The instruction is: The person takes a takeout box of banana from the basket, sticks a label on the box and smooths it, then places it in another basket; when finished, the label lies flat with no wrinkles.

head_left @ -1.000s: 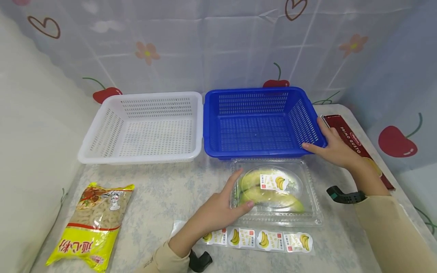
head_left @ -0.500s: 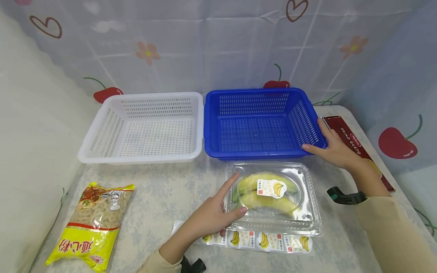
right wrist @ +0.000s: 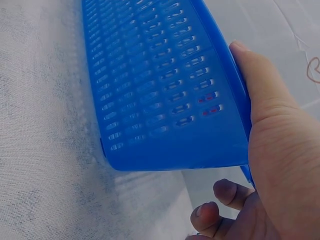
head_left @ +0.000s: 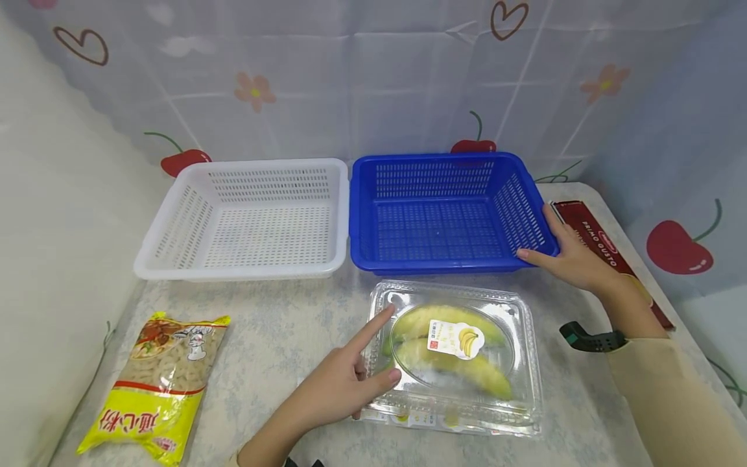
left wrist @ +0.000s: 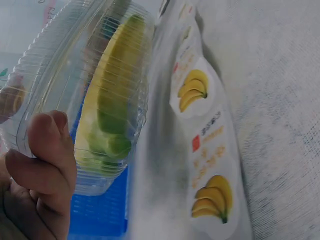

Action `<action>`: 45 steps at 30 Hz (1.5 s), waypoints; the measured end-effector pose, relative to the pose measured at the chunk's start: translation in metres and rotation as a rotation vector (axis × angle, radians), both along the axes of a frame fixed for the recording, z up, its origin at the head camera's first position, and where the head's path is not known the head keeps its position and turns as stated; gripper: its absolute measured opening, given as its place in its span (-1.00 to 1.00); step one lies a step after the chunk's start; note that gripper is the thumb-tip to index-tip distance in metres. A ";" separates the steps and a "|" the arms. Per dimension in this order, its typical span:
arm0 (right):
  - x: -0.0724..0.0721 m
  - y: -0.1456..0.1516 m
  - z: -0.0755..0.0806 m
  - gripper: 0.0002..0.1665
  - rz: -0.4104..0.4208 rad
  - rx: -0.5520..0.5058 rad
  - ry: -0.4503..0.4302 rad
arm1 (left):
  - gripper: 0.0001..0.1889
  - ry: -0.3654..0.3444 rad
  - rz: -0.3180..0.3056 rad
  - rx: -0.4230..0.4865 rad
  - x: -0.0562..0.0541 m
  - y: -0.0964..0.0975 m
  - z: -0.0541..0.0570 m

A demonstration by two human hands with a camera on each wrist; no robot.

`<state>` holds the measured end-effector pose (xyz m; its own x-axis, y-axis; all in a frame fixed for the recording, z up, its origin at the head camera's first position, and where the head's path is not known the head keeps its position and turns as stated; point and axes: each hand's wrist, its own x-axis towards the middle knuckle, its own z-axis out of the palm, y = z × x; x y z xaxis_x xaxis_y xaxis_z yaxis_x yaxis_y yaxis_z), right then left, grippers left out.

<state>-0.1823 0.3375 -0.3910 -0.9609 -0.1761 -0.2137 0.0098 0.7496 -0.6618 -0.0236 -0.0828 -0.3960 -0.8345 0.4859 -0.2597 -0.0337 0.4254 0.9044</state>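
Observation:
My left hand (head_left: 338, 386) holds a clear plastic clamshell box (head_left: 528, 353) by its left edge, with the index finger and thumb over the lid. Two bananas (head_left: 461, 366) show inside, and a white banana sticker (head_left: 455, 338) is on the lid. In the left wrist view, curled fingers (left wrist: 47, 137) grip the rim, and the box stands apart from a strip of banana stickers (left wrist: 210, 150) on the table. At the right, my right hand (head_left: 574, 259) grips the near right corner of a blue basket (head_left: 438, 230), its thumb over the rim.
A white basket (head_left: 268, 237) stands left of the blue one. On the left lies a yellow bag of pasta rings (head_left: 160, 383). A dark red pasta packet (head_left: 601, 246) lies beyond the right hand. A printed curtain (head_left: 350, 78) hangs behind.
My left hand has drawn the banana box toward me and slightly left, so it now covers most of the sticker strip in the head view. The right hand has stayed on the blue basket.

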 end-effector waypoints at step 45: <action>-0.001 0.002 -0.002 0.31 -0.006 -0.036 -0.039 | -0.17 -0.001 0.175 0.082 -0.199 0.040 0.048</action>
<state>-0.1829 0.3396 -0.3928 -0.9529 -0.1789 -0.2448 0.0405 0.7251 -0.6874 -0.2229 -0.0427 -0.3484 -0.9077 0.3532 -0.2266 -0.1019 0.3383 0.9355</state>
